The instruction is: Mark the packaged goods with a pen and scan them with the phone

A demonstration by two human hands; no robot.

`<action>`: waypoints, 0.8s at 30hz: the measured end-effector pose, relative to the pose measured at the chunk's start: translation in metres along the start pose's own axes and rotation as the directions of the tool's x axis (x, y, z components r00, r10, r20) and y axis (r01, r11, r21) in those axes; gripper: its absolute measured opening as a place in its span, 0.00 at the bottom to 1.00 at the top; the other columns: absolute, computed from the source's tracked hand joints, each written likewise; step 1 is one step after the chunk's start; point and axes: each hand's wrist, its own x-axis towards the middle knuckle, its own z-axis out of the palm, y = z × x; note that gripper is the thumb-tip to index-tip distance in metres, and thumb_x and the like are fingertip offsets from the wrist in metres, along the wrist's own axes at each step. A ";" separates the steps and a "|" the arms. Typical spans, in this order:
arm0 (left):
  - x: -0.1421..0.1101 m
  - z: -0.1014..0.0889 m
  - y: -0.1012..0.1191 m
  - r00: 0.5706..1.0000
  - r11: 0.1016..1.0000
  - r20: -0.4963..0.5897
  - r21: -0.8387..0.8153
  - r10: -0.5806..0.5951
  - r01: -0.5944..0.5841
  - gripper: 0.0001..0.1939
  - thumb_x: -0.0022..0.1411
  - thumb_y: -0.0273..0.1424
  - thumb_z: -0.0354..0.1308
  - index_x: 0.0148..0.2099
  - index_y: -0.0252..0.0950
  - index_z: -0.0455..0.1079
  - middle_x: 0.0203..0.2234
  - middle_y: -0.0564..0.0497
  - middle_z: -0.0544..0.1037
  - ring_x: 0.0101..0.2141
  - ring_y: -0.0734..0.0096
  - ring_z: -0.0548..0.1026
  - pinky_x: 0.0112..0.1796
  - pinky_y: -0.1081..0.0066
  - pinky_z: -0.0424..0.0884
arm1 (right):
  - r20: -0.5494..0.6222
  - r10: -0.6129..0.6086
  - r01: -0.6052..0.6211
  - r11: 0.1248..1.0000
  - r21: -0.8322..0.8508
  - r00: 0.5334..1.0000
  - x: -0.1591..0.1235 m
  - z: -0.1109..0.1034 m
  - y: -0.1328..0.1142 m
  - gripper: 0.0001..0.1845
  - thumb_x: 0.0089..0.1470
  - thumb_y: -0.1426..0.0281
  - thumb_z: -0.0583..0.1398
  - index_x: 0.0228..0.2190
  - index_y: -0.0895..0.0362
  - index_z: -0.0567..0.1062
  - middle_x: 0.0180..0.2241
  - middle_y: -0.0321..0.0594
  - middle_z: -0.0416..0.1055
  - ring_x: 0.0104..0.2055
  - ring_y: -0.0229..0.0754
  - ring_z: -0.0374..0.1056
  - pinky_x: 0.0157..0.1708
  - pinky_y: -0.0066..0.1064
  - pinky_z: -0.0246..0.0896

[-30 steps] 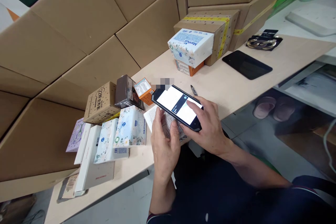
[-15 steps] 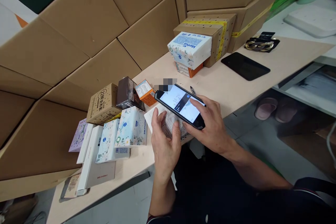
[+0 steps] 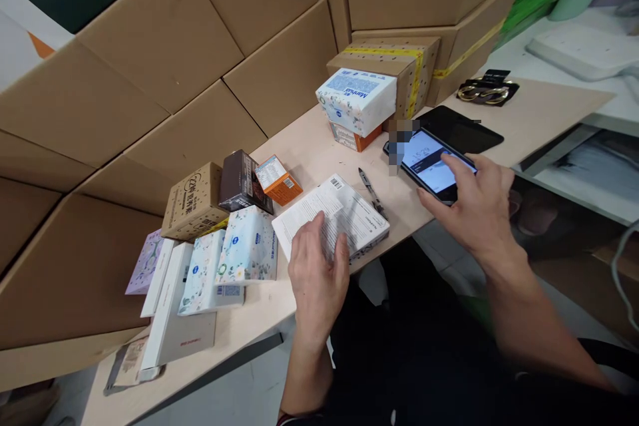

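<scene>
My right hand (image 3: 476, 210) grips a black phone (image 3: 429, 163) with a lit screen, held out over the table's front edge to the right. My left hand (image 3: 319, 273) rests with fingers stretched flat on a white printed box (image 3: 332, 213) lying on the table. A black pen (image 3: 372, 190) lies just right of that box.
Tissue packs (image 3: 234, 256), a brown carton (image 3: 194, 200), a dark box (image 3: 242, 180) and an orange box (image 3: 279, 180) crowd the left of the pale table (image 3: 319, 146). A tissue pack (image 3: 357, 100) sits on an orange box further back, beside a taped carton (image 3: 399, 63). A black pad (image 3: 459, 126) lies right; cardboard boxes wall the back.
My right hand has carried the phone away to the right, off the white box. My left hand has let go of the phone and come down flat on the box.
</scene>
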 end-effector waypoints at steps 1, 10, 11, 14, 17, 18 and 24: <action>0.000 0.001 0.000 0.999 0.999 0.001 0.018 0.037 -0.037 0.19 0.69 0.34 0.56 0.60 0.36 0.65 0.50 0.42 0.77 0.53 0.58 0.74 0.54 0.56 0.72 | 0.020 0.008 -0.008 1.000 -0.005 1.000 0.001 0.003 0.004 0.33 0.59 0.59 0.61 0.63 0.52 0.63 0.57 0.60 0.61 0.59 0.71 0.60 0.51 0.64 0.62; 0.000 0.006 -0.001 0.972 0.967 -0.037 0.125 0.230 -0.224 0.09 0.66 0.29 0.60 0.48 0.34 0.72 0.45 0.45 0.80 0.50 0.59 0.75 0.53 0.58 0.73 | 0.117 0.076 -0.080 0.996 0.027 0.990 0.001 0.027 0.013 0.32 0.59 0.56 0.60 0.62 0.53 0.65 0.55 0.63 0.61 0.58 0.75 0.58 0.49 0.68 0.63; -0.001 0.007 -0.001 0.966 0.959 -0.046 0.138 0.254 -0.246 0.09 0.66 0.28 0.60 0.48 0.34 0.73 0.44 0.45 0.80 0.49 0.59 0.76 0.53 0.59 0.74 | 0.124 0.075 -0.080 0.996 0.035 0.989 0.001 0.027 0.014 0.32 0.59 0.56 0.60 0.62 0.52 0.65 0.55 0.62 0.61 0.58 0.74 0.58 0.49 0.68 0.62; -0.010 0.007 -0.004 0.941 0.936 -0.105 0.182 0.322 -0.300 0.12 0.63 0.25 0.62 0.49 0.36 0.73 0.43 0.46 0.81 0.49 0.58 0.76 0.52 0.58 0.74 | 0.095 0.025 -0.029 0.999 0.043 0.995 0.003 0.023 0.012 0.33 0.58 0.55 0.61 0.61 0.52 0.64 0.58 0.60 0.60 0.62 0.75 0.54 0.54 0.71 0.57; -0.028 0.000 -0.012 0.921 0.933 -0.207 0.222 0.329 -0.283 0.19 0.59 0.23 0.65 0.52 0.37 0.73 0.48 0.43 0.78 0.55 0.51 0.72 0.55 0.52 0.71 | 0.035 -0.040 0.037 0.996 0.083 0.999 0.003 0.008 0.002 0.30 0.59 0.57 0.61 0.60 0.51 0.65 0.61 0.57 0.60 0.65 0.72 0.53 0.60 0.67 0.54; -0.036 -0.003 -0.016 0.919 0.942 -0.253 0.224 0.304 -0.250 0.21 0.58 0.24 0.66 0.54 0.38 0.72 0.51 0.41 0.75 0.56 0.50 0.71 0.55 0.51 0.71 | 0.040 -0.059 0.053 0.990 0.134 0.997 0.002 0.001 -0.003 0.29 0.60 0.58 0.60 0.60 0.49 0.65 0.60 0.56 0.63 0.64 0.68 0.57 0.60 0.63 0.57; -0.078 -0.009 -0.036 0.970 0.974 -0.086 -0.033 -0.226 0.224 0.40 0.64 0.38 0.63 0.72 0.43 0.50 0.63 0.36 0.62 0.60 0.50 0.68 0.46 0.59 0.79 | 0.370 -0.389 0.159 0.839 0.520 0.844 -0.013 -0.026 -0.049 0.32 0.65 0.58 0.55 0.66 0.50 0.55 0.56 0.48 0.71 0.56 0.51 0.70 0.52 0.45 0.73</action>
